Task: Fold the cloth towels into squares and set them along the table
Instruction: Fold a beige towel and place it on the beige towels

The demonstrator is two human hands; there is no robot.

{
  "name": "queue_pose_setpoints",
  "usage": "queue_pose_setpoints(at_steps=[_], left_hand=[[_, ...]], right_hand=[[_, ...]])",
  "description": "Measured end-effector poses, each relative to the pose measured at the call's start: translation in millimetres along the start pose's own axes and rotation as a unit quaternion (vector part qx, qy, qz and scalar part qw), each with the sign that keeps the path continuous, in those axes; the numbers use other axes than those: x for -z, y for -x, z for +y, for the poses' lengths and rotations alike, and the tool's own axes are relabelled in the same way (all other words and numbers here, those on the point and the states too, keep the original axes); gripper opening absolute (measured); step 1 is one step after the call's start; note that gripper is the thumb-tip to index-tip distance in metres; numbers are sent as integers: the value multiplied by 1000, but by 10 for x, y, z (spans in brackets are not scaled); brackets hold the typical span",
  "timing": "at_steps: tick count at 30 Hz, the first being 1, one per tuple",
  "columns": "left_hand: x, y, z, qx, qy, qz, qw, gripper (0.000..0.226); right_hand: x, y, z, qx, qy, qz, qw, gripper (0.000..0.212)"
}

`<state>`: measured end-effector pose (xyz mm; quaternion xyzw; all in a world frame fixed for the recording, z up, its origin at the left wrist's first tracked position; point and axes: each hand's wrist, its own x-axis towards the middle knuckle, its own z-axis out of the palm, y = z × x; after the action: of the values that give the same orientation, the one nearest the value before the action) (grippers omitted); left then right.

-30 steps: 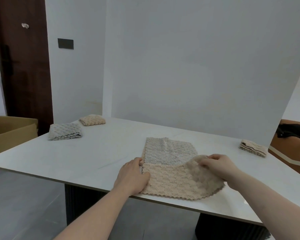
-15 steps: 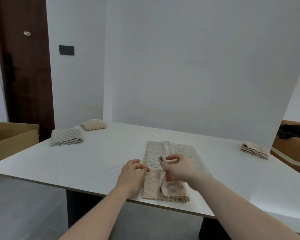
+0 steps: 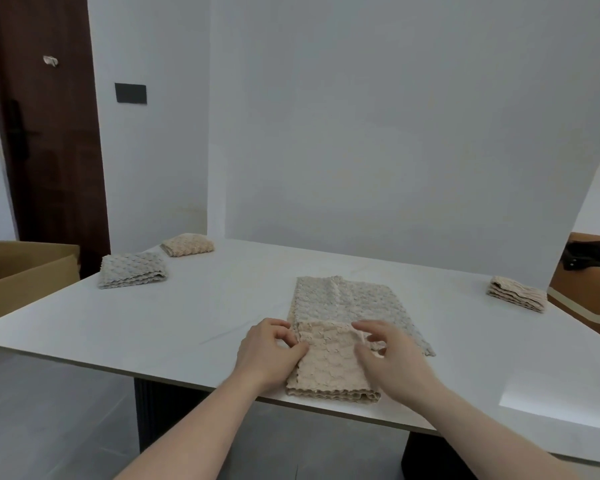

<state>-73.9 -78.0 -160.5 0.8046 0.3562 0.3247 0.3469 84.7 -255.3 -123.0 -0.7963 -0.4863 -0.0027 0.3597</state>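
A beige towel [image 3: 329, 365] lies folded into a near-square at the near edge of the white table [image 3: 194, 317], on top of a grey towel [image 3: 347, 299] spread flat beneath it. My left hand [image 3: 267, 351] rests at the beige towel's left edge, thumb and fingers pinching its upper left corner. Over the towel's right side hovers my right hand [image 3: 388, 355], fingers spread and loosely bent, holding nothing. A folded grey towel [image 3: 132, 270] and a folded beige towel [image 3: 187, 244] sit along the far left of the table.
A small stack of folded towels [image 3: 516, 293] lies at the table's right edge. A cardboard box [image 3: 21, 271] stands left of the table. An orange-brown chair with a dark item [image 3: 589, 271] is at the right. A white wall panel rises behind the table.
My right hand carried the beige towel's right half over to the left, folding it, then let go and drew back to the right. My left hand stayed at the left edge.
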Motion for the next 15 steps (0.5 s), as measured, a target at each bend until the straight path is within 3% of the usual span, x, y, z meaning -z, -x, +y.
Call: queue_pose_setpoints(at_steps=[5, 7, 10, 12, 15], left_hand=[[-29, 46, 8, -41, -27, 26, 998, 19], [-20, 93, 7, -76, -6, 16, 997, 29], [-2, 150, 11, -148, -25, -51, 987, 59], [-7, 161, 27, -173, -93, -98, 976, 63], [-31, 148, 60, -146, -170, -163, 961, 64]], right_hand=[[-231, 141, 259, 17, 59, -71, 996, 57], [-259, 153, 258, 23, 86, -85, 992, 61], [-265, 146, 252, 18, 120, -109, 987, 63], [-275, 135, 248, 16, 143, -122, 982, 65], [-296, 114, 263, 8, 158, -141, 977, 68]])
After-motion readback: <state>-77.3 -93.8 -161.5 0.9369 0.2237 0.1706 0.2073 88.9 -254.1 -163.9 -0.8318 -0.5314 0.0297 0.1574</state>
